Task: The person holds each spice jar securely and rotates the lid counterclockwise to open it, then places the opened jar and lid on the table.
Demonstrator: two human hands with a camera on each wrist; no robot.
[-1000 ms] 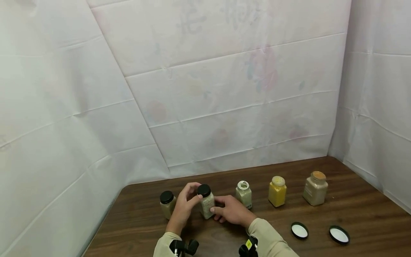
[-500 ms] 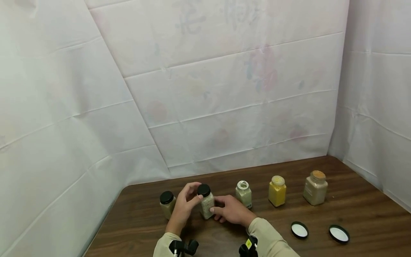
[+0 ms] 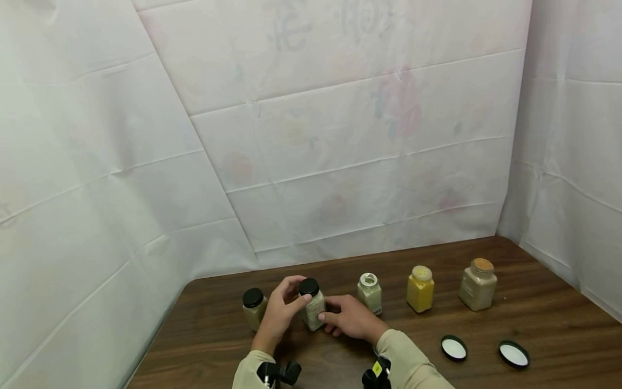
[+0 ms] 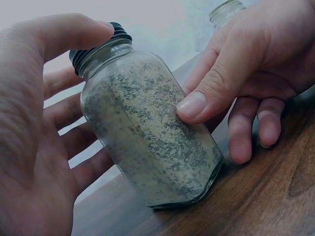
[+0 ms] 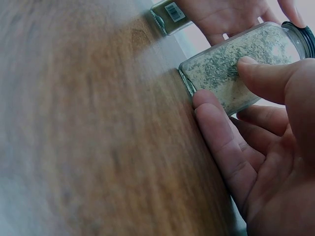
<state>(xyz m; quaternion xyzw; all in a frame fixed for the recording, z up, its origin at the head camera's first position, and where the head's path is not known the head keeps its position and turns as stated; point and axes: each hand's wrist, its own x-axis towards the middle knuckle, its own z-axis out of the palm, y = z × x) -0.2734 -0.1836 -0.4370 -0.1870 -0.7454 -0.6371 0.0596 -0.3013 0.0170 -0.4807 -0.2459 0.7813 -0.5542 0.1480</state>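
Note:
A square glass spice jar (image 3: 313, 313) with pale, green-flecked seasoning stands on the wooden table, its black lid (image 3: 309, 287) on. My left hand (image 3: 278, 312) has its thumb on the lid's edge, and its fingers reach behind. In the left wrist view, the thumb presses the ribbed lid (image 4: 122, 35) and the other fingers spread behind the jar (image 4: 147, 128). My right hand (image 3: 353, 320) grips the lower body between thumb and fingers; in the right wrist view, its thumb lies across the glass of the jar (image 5: 221, 69).
A black-lidded jar (image 3: 255, 313) stands left of my left hand. Lidless jars stand to the right: a pale green one (image 3: 370, 298), a yellow one (image 3: 420, 294) and a larger beige one (image 3: 477, 290). Two lids (image 3: 454, 348) lie white side up nearer the front right. White sheeting (image 3: 340, 162) hangs behind.

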